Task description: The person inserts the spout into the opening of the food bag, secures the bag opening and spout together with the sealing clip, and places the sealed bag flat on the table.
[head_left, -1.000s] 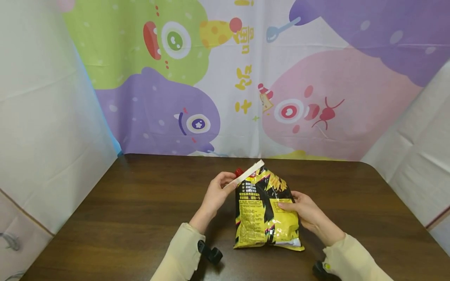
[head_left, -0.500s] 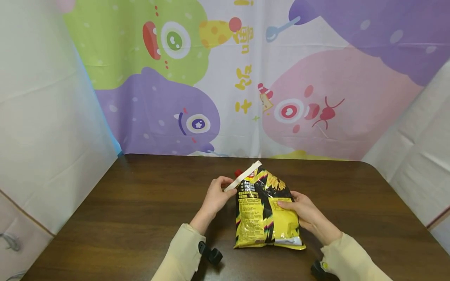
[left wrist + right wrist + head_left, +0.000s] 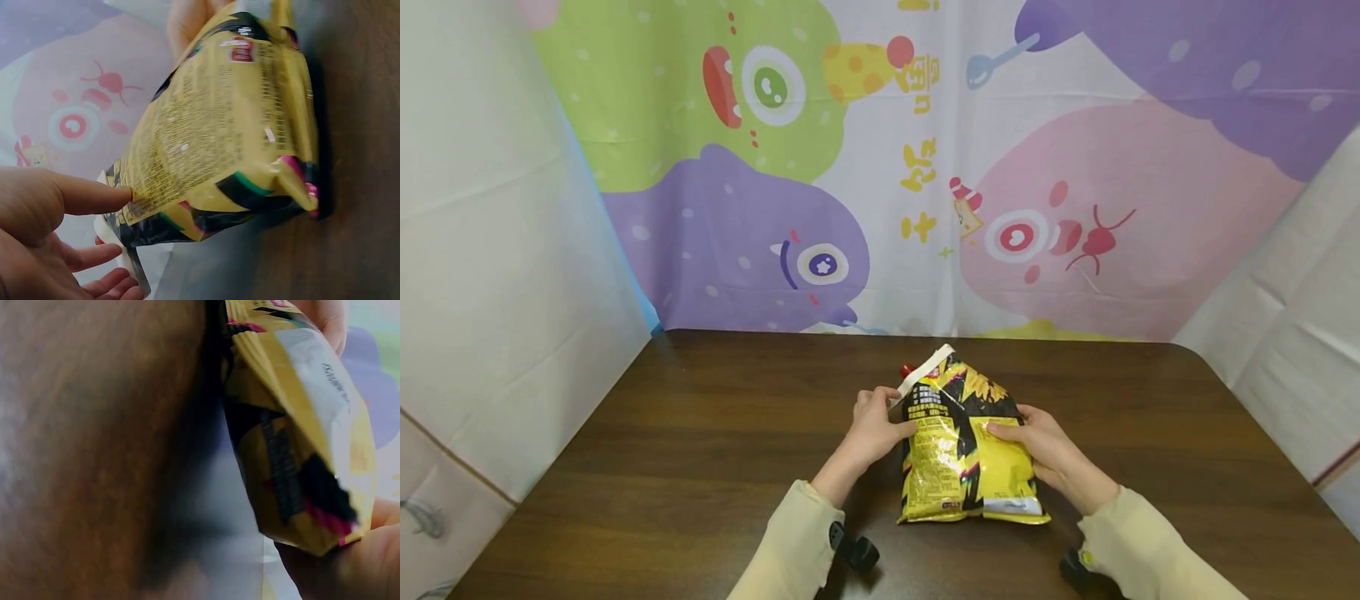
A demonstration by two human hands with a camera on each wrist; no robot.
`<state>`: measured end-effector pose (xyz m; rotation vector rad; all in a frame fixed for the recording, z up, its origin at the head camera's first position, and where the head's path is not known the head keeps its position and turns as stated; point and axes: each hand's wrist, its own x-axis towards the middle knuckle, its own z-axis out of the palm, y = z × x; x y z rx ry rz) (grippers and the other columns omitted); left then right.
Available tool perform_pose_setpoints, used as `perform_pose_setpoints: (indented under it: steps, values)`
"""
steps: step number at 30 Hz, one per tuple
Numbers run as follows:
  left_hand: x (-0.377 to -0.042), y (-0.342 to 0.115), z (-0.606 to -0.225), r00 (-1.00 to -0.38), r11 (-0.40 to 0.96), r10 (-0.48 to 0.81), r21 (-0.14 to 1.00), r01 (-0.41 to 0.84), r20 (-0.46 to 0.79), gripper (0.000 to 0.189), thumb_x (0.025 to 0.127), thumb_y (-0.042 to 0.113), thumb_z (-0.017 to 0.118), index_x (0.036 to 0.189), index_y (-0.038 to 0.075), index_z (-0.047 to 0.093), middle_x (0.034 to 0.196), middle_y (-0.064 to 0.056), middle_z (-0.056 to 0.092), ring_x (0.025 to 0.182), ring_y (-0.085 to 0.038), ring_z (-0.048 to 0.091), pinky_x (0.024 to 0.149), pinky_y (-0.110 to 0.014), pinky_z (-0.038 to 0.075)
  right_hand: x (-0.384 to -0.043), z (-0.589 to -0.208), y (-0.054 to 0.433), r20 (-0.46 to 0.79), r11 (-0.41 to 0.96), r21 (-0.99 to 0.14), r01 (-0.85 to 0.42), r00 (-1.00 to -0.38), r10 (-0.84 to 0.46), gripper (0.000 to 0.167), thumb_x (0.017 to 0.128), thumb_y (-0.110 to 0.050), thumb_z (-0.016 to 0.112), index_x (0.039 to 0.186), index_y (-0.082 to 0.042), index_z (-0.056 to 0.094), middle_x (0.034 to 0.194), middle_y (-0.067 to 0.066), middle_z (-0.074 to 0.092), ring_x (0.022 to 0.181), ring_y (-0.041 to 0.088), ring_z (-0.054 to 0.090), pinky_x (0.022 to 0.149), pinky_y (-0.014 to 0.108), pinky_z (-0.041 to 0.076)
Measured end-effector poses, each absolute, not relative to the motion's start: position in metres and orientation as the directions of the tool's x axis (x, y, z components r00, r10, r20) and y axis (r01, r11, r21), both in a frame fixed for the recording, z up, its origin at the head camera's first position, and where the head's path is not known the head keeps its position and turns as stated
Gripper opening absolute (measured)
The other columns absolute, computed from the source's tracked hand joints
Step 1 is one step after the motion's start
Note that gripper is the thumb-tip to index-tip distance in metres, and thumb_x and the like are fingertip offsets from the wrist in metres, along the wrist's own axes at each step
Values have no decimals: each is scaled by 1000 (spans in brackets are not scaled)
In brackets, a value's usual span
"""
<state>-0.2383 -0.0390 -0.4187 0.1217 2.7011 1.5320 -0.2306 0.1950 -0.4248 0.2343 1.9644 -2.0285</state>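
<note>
A black and yellow snack bag [image 3: 943, 467] stands nearly upright on the table, its printed back toward me. Along its slanted top lies a white bag clip [image 3: 927, 371], with a small red part [image 3: 907, 368] showing behind it. My left hand [image 3: 872, 427] holds the bag's upper left edge, thumb on the front and fingers by the clip's lower end. In the left wrist view the clip [image 3: 111, 232] passes close to those fingers. My right hand [image 3: 1054, 450] grips the bag's right edge, thumb in front and the other fingers mostly hidden behind it.
A dark brown wooden table [image 3: 700, 450] lies under the bag. Behind it hangs a cartoon-printed cloth [image 3: 917, 292], with white cloth walls [image 3: 512, 250] at the sides. Black devices [image 3: 856, 552] are strapped to both wrists.
My left hand has shifted from the clip's lower end down and right, so its thumb now lies on the bag's front. The bag's top has moved slightly left; the right hand keeps its grip.
</note>
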Motion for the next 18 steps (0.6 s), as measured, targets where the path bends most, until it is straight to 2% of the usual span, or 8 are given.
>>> perform_pose_setpoints:
  steps: [8,11,13,15,18]
  values:
    - [-236,-36,-424,-984,554,179,825,115,17,53,78,15,69,126,5,46,121,-19,39,114,-34,35,88,-49,38,-234,-427,192,-348,41,-937,346,-934,-73,68,83,-15,66,132,8,25,104,17,58,76,18,65,70,38,53]
    - [-235,-35,-423,-975,569,219,809,147,23,54,80,15,68,128,6,46,127,-19,39,118,-34,35,90,-50,37,-234,-427,191,-352,63,-935,348,-934,-65,71,84,-16,65,134,8,21,113,23,53,78,19,64,70,37,53]
    - [-234,-34,-422,-970,576,241,802,158,18,53,80,16,67,128,6,46,130,-19,38,120,-34,34,91,-50,37,-232,-428,190,-343,99,-936,337,-938,-54,75,85,-16,64,137,7,15,124,27,43,86,23,63,74,37,52]
    - [-234,-33,-422,-967,584,255,796,159,5,53,81,17,67,129,6,46,132,-18,37,121,-34,34,92,-50,37,-230,-427,189,-314,178,-936,302,-948,-41,80,85,-18,64,139,6,9,134,30,30,102,29,56,84,40,48]
    - [-235,-32,-422,-966,593,257,790,154,-5,52,82,19,66,129,7,47,132,-18,36,122,-34,34,93,-50,36,-229,-425,188,-233,337,-919,206,-972,-39,83,84,-21,64,141,2,8,142,27,11,124,38,31,100,49,32]
